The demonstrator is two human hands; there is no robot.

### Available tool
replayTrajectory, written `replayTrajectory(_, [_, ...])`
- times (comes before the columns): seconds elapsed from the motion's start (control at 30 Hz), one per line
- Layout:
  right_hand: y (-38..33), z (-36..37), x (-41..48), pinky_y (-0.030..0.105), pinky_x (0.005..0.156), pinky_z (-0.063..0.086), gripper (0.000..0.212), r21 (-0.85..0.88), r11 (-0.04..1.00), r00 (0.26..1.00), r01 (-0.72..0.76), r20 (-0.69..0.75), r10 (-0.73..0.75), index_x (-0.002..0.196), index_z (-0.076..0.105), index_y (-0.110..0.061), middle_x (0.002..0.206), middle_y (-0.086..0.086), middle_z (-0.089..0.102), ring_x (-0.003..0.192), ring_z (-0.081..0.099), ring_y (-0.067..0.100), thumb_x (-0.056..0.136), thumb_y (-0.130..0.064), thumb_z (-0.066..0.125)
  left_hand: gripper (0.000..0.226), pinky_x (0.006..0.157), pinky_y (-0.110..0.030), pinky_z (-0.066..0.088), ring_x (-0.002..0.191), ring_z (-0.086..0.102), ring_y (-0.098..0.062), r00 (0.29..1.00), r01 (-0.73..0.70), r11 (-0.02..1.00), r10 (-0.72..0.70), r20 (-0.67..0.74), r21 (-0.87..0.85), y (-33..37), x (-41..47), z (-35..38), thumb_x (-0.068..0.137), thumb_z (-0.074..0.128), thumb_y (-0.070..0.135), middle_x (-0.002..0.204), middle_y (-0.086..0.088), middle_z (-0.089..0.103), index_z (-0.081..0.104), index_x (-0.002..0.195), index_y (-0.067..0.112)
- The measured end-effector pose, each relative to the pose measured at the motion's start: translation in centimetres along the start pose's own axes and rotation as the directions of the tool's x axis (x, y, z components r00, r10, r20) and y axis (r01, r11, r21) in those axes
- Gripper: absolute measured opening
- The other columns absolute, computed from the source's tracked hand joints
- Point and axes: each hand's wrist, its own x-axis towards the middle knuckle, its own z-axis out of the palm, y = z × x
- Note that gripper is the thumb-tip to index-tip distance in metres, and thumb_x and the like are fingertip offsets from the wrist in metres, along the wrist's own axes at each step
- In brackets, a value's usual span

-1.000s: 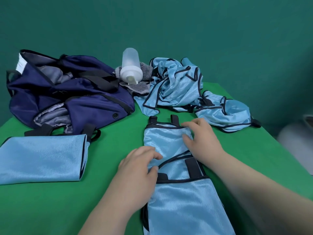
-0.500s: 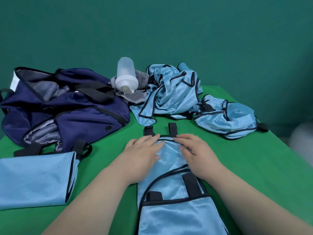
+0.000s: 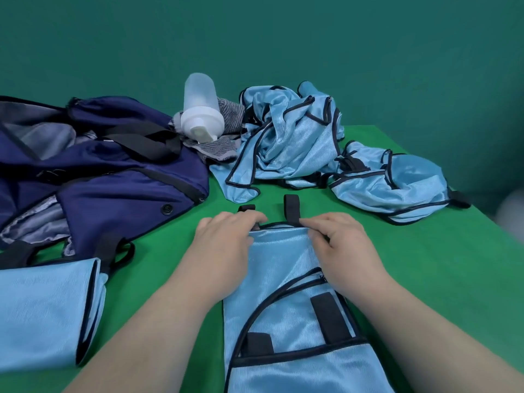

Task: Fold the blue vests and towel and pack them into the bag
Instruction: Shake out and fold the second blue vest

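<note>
On the green table [image 3: 425, 279], straight in front of the person, lies the half-folded vest [image 3: 283, 282], a long narrow strip running away from them; both hands are at its far edge, where two black strap tabs poke out. The left hand [image 3: 224, 245] has its fingers curled over that edge beside the shorter tab; the right hand [image 3: 340, 245] pinches the hem between thumb and forefinger just beside the longer one. The cloth looks thin and slippery, so if one hand pulls ahead of the other I reckon the layers will slide and the fold will skew; the loose tabs could also slip out and spoil the packet. The navy bag [image 3: 113, 177] gapes open at the far left, with a folded vest [image 3: 42, 313] just in front of it. The left fingertips are tucked out of sight; the near end of the strip is cut off; the grey striped towel [image 3: 224, 146] sits mostly beneath a bottle [image 3: 200, 109]; how many garments make up the crumpled vests [image 3: 286, 137] I cannot tell.
</note>
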Motion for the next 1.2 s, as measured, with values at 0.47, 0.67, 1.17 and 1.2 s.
replayTrajectory(0.47, [-0.5,0.0,0.3,0.044,0.125,-0.001,0.05,-0.107,0.994,0.977,-0.006,0.21,0.029,0.142,0.05,-0.038,0.146,-0.028,0.046,0.148,0.018,-0.002,0.104,-0.01,0.032,0.045,0.123,-0.042,0.007,0.148,0.015,-0.006,0.991,0.081,0.994,-0.088,0.099,0.068,-0.8,0.2,0.3,0.103,0.04,0.021,0.15,0.026,0.036,0.042,0.143,0.042])
replayTrajectory(0.67, [-0.5,0.1,0.4,0.04,0.125,-0.001,0.051,-0.089,0.995,0.978,-0.042,0.199,0.059,0.141,0.052,-0.038,0.147,-0.027,0.045,0.149,0.017,0.001,0.105,-0.008,0.032,0.041,0.123,-0.042,0.003,0.152,0.005,-0.008,0.983,0.11,0.988,-0.125,0.135,0.111,-0.9,0.2,0.2,0.106,0.031,0.037,0.156,0.03,0.023,0.038,0.146,0.047])
replayTrajectory(1.17, [-0.2,-0.4,0.4,0.035,0.124,0.01,0.04,0.174,0.975,0.983,-0.137,0.146,0.112,0.141,0.053,-0.033,0.152,-0.015,0.039,0.146,0.022,0.007,0.105,-0.019,0.044,0.053,0.124,-0.043,0.001,0.153,0.002,-0.016,0.967,0.197,0.963,-0.222,0.124,0.185,-1.3,0.0,0.5,0.106,0.02,0.042,0.165,0.011,0.01,0.017,0.158,0.032])
replayTrajectory(1.2, [-0.3,-0.8,0.2,0.032,0.123,0.012,0.038,0.26,0.949,0.978,-0.177,0.154,0.14,0.139,0.056,-0.032,0.151,-0.016,0.041,0.145,0.024,0.006,0.105,-0.019,0.045,0.053,0.124,-0.042,0.002,0.152,0.004,-0.015,0.969,0.208,0.969,-0.223,0.107,0.136,-1.3,-0.1,0.4,0.106,0.021,0.042,0.165,0.01,0.013,0.016,0.158,0.033])
